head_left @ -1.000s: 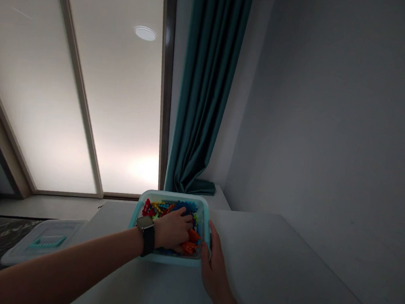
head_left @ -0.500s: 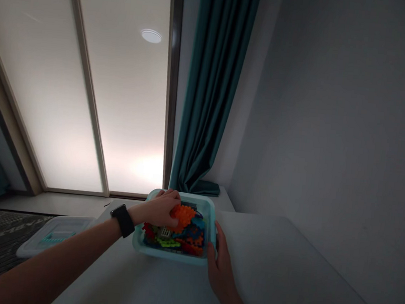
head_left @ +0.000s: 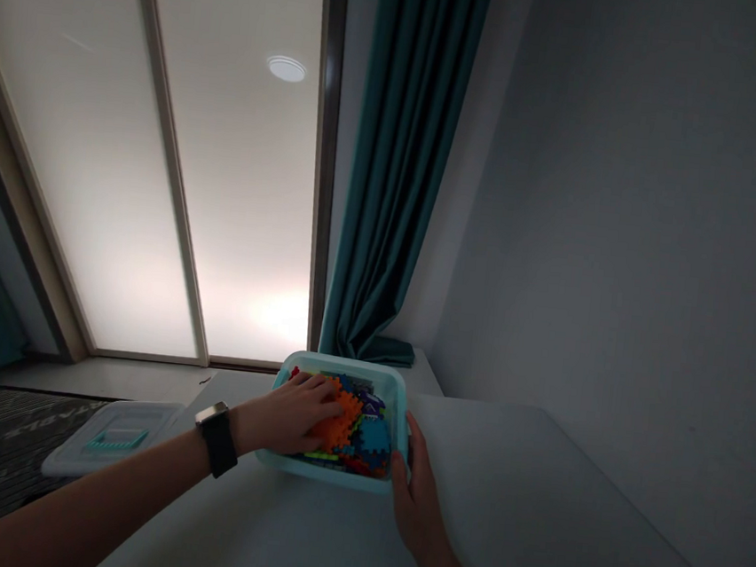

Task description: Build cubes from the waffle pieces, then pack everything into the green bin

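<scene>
A light-blue plastic box (head_left: pixel 326 476) rests on the white table, filled with colourful toothed building pieces. My left hand (head_left: pixel 291 413), with a dark watch on the wrist, lies over the left half of the pile. Its fingers are spread and touch the orange toothed pieces (head_left: pixel 341 423); the fingertips are partly lost among them. Blue pieces (head_left: pixel 373 437) and a dark purple one (head_left: pixel 372 405) show to the right of the fingers. At the box's right side, my right hand (head_left: pixel 421 497) is closed on the wall, thumb near the front and fingers outside.
A clear lid (head_left: pixel 115 438) with a teal handle lies left of the white table (head_left: pixel 497 500), partly behind my left forearm. Beyond the table hang a teal curtain (head_left: pixel 404 188) and frosted sliding panels (head_left: pixel 245 199). A grey wall (head_left: pixel 636 237) rises on the right.
My left hand has loosened from a pinch on the orange pieces and now spreads flatter over them, lower in the box. More blue and purple pieces show. My right hand stays on the box.
</scene>
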Motion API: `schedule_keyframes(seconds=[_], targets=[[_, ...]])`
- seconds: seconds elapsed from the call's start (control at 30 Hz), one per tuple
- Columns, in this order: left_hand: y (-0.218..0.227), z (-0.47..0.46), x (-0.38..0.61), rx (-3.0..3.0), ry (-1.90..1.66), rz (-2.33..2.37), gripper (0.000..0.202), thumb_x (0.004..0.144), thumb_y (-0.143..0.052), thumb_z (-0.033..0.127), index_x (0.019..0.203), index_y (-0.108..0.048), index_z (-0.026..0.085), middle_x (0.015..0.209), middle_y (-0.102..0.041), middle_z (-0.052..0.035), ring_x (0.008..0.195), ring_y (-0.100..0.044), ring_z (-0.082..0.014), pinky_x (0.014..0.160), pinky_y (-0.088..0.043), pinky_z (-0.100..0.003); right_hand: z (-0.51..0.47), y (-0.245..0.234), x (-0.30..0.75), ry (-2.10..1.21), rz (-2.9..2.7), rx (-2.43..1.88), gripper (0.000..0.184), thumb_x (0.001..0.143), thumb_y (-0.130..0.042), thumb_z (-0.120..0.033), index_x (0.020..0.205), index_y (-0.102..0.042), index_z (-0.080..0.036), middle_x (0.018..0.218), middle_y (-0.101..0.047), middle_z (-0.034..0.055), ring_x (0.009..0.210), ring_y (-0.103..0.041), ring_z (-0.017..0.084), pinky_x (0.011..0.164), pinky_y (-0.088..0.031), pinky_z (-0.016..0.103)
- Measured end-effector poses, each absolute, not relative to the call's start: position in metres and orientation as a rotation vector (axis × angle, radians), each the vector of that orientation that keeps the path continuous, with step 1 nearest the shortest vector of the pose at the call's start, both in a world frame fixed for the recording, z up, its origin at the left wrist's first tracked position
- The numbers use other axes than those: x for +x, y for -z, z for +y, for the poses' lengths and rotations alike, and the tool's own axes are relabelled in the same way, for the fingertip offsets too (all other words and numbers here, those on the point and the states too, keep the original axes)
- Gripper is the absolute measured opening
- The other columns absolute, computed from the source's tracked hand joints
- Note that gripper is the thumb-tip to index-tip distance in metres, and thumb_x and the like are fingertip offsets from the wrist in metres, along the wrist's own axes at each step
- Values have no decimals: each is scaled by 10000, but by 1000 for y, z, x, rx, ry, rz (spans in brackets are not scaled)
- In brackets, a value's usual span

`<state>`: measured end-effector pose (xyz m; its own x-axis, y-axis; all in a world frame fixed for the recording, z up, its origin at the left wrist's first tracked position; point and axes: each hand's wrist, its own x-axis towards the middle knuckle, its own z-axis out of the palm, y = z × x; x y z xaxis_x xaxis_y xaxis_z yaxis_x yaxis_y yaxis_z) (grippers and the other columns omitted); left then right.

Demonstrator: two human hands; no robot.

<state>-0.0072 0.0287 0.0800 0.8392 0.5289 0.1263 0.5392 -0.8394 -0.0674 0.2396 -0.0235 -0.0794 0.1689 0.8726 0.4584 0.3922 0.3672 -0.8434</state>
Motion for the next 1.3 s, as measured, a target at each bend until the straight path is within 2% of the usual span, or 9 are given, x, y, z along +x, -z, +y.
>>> schedule_keyframes(seconds=[0.23, 0.37, 0.47, 0.57, 0.73, 0.9, 1.1, 1.2, 1.3], targets=[[-62, 35, 18, -2910, 138, -789, 175, 951, -597, 321, 1087, -650, 225, 1069, -687, -61, 972, -657, -263, 941, -442, -396, -24, 82, 239, -539, -1421, -1220, 609, 1012, -389, -489, 1565, -233, -286, 1583, -367, 83, 1435, -389, 283, 1152, -382, 462], [-70, 45, 14, -2873, 342, -1068, 259, 1006, -493, 393, 1174, -608, 233, 1093, -691, -62, 914, -662, -249, 871, -463, -385, -27, 76, 237, -579, -1406, -1201, 619, 1006, -407, -489, 1564, -237, -281, 1559, -399, 92, 1397, -441, 286, 1110, -438, 447], [-78, 52, 4, -2840, 417, -1208, 301, 1021, -449, 450, 1125, -608, 216, 1038, -693, -53, 843, -661, -232, 830, -471, -378, -31, 69, 235, -606, -1410, -1180, 607, 1009, -408, -476, 1559, -251, -275, 1540, -422, 96, 1381, -460, 278, 1096, -455, 433], [-78, 56, -3, -2726, 330, -1226, 324, 1010, -478, 471, 1097, -630, 199, 1008, -693, -73, 882, -663, -257, 889, -453, -426, -33, 64, 234, -592, -1407, -1168, 593, 1006, -418, -469, 1550, -278, -277, 1520, -449, 96, 1365, -477, 275, 1098, -452, 433], [-69, 52, -4, -2750, 278, -1179, 453, 952, -598, 430, 1335, -526, 199, 1138, -700, -118, 1049, -641, -311, 968, -424, -488, -33, 62, 234, -595, -1391, -1183, 597, 1000, -427, -476, 1547, -296, -276, 1506, -472, 95, 1341, -506, 281, 1060, -488, 420], [-75, 46, -2, -3090, 522, -1159, 384, 976, -498, 282, 1360, -514, 266, 1319, -647, -57, 1179, -604, -282, 1051, -418, -473, -33, 63, 234, -569, -1398, -1176, 632, 984, -450, -492, 1554, -295, -266, 1519, -464, 100, 1356, -495, 288, 1050, -498, 413], [-73, 52, -4, -3279, 767, -1372, 546, 901, -628, 376, 1414, -471, 276, 1245, -670, -60, 1041, -659, -260, 892, -545, -396, -33, 64, 231, -550, -1383, -1172, 614, 991, -438, -478, 1549, -301, -260, 1528, -449, 102, 1374, -477, 281, 1088, -464, 431], [-73, 55, -2, -3191, 810, -1502, 476, 880, -648, 495, 1280, -581, 246, 1088, -700, -54, 922, -667, -250, 779, -547, -357, -34, 63, 231, -568, -1384, -1165, 597, 998, -426, -469, 1547, -298, -273, 1534, -441, 96, 1376, -474, 279, 1087, -467, 437], [-74, 58, 1, -3153, 866, -1482, 368, 974, -466, 517, 1014, -667, 211, 893, -696, -34, 799, -652, -213, 678, -505, -302, -35, 61, 231, -565, -1388, -1170, 599, 998, -422, -473, 1549, -296, -276, 1536, -439, 93, 1382, -469, 277, 1083, -472, 429]])
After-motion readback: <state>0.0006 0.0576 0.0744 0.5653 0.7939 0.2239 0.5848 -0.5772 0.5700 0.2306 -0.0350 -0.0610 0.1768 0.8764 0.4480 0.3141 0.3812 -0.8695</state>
